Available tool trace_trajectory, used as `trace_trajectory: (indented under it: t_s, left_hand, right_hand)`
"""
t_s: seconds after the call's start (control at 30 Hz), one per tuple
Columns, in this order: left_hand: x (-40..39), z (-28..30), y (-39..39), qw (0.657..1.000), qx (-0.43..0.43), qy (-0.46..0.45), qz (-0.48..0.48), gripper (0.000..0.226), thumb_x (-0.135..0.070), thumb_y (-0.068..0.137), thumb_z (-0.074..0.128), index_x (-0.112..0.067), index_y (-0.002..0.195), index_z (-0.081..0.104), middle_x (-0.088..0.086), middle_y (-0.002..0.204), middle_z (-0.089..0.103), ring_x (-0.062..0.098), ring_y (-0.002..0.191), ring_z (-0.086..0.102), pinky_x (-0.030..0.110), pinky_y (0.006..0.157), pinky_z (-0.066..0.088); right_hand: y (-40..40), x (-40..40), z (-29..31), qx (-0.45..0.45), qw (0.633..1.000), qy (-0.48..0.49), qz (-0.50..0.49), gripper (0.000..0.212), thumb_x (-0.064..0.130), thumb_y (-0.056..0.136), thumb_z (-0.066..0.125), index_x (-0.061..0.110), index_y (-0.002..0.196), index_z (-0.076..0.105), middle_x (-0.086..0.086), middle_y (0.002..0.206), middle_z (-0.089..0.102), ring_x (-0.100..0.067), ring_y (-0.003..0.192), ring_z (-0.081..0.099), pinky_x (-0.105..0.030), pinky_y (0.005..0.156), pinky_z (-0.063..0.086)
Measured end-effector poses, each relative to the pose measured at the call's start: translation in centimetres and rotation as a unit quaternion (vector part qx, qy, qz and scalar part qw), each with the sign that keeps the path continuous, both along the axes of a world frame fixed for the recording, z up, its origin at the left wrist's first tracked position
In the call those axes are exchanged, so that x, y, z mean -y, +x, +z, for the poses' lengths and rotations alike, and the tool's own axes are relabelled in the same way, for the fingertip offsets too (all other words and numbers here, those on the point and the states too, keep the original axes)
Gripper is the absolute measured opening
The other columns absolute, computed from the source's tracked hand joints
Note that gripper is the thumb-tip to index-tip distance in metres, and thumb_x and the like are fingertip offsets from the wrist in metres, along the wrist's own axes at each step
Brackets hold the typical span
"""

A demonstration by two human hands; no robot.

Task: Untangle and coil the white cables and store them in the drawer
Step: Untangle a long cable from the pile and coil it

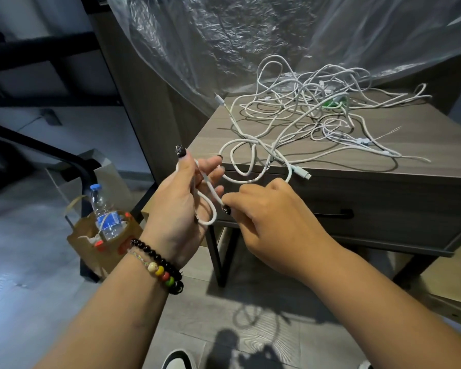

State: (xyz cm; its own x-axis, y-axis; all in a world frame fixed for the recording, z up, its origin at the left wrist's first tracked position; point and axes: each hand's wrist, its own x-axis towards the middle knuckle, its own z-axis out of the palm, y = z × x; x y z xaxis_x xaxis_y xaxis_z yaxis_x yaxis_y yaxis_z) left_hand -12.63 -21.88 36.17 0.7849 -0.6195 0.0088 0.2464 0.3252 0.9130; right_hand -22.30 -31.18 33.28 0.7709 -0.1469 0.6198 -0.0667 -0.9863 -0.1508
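A tangle of white cables (312,113) lies spread over the top of a grey wooden nightstand (423,158). One white cable (210,211) runs off the front left corner into my hands, in front of the stand. My left hand (189,201) holds a small loop of it, the cable wound round its fingers. My right hand (266,217) pinches the same cable just right of that loop. A plug end (305,174) hangs over the front edge above the closed drawer (378,206), with its dark handle (338,214).
Clear plastic sheeting (250,35) hangs behind and over the nightstand. A brown paper bag (101,243) holding a water bottle (104,209) stands on the floor to the left, beside a black metal frame (64,161). My shoes show at the bottom edge.
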Motion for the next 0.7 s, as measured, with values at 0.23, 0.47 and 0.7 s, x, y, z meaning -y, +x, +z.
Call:
trace_trajectory:
  t_s: [0.23, 0.47, 0.7]
  left_hand:
    - [0.7, 0.7, 0.2, 0.990, -0.099, -0.104, 0.017, 0.036, -0.039, 0.101, 0.034, -0.015, 0.076, 0.045, 0.001, 0.062, 0.062, 0.008, 0.054, 0.061, 0.024, 0.057, 0.056]
    - [1.1, 0.6, 0.4, 0.997, -0.074, -0.022, 0.002, 0.036, -0.027, 0.103, 0.034, -0.018, 0.068, 0.037, -0.006, 0.051, 0.028, 0.003, 0.037, 0.023, 0.014, 0.035, 0.020]
    - [2.7, -0.5, 0.0, 0.921, 0.241, 0.304, 0.015, 0.035, -0.022, 0.091, 0.052, -0.016, 0.057, 0.059, -0.001, 0.056, 0.063, 0.012, 0.043, 0.040, 0.025, 0.050, 0.032]
  right_hand:
    - [-0.3, 1.2, -0.2, 0.027, 0.999, 0.022, -0.013, 0.021, 0.008, 0.077, 0.058, 0.010, 0.095, 0.069, -0.005, 0.091, 0.060, -0.027, 0.090, 0.056, -0.039, 0.085, 0.044]
    - [-2.3, 5.7, 1.4, 0.094, 0.958, 0.168, -0.213, 0.049, 0.003, 0.078, 0.059, 0.016, 0.125, 0.059, -0.010, 0.129, 0.045, -0.029, 0.122, 0.042, -0.050, 0.098, 0.044]
    - [-2.0, 6.9, 0.7, -0.092, 0.954, 0.159, -0.239, 0.044, 0.041, 0.094, 0.053, 0.037, 0.137, 0.047, 0.003, 0.144, 0.036, -0.016, 0.136, 0.024, -0.044, 0.110, 0.019]
